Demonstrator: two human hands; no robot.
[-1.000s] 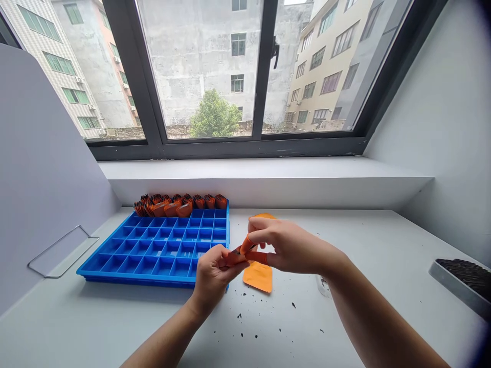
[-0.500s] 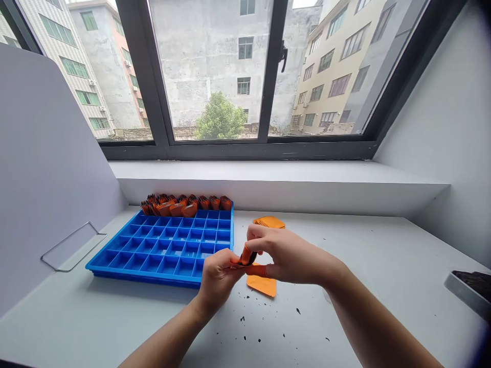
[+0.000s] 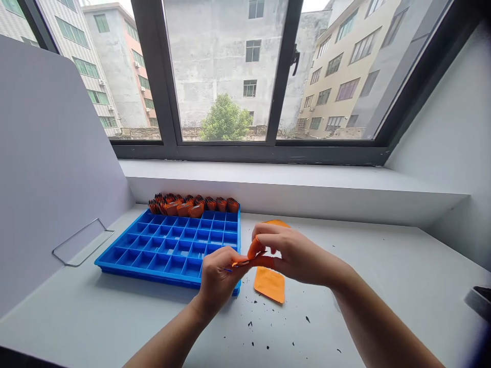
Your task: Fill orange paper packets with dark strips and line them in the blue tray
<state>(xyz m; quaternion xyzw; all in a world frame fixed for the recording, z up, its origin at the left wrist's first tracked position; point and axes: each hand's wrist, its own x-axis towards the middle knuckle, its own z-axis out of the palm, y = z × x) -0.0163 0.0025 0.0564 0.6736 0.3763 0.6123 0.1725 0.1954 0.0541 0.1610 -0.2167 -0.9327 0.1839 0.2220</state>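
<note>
My left hand (image 3: pixel 218 271) pinches a small orange and dark piece (image 3: pixel 241 263) between thumb and fingers, just right of the blue divided tray (image 3: pixel 153 274). At the right end of the same piece, my right hand (image 3: pixel 295 253) closes its thumb and index finger, both covered in orange. An orange flat piece (image 3: pixel 269 285) lies on the table below my right hand. Another orange stack (image 3: pixel 278 223) shows partly behind that hand. Bundles of orange and black pieces (image 3: pixel 184 208) fill the tray's far row; the nearer compartments hold none of them.
A bent wire stand (image 3: pixel 82 243) is at the left by a pale panel (image 3: pixel 57 153). Small black scraps (image 3: pixel 250 324) dot the table (image 3: pixel 345 317) in front. A grey container (image 3: pixel 479 301) is at the right edge, below the window sill's level.
The view has shifted, so the tray and table things sit farther right. The dark curled part between my fingers now looks flatter, and my hands remain together at the piece.
</note>
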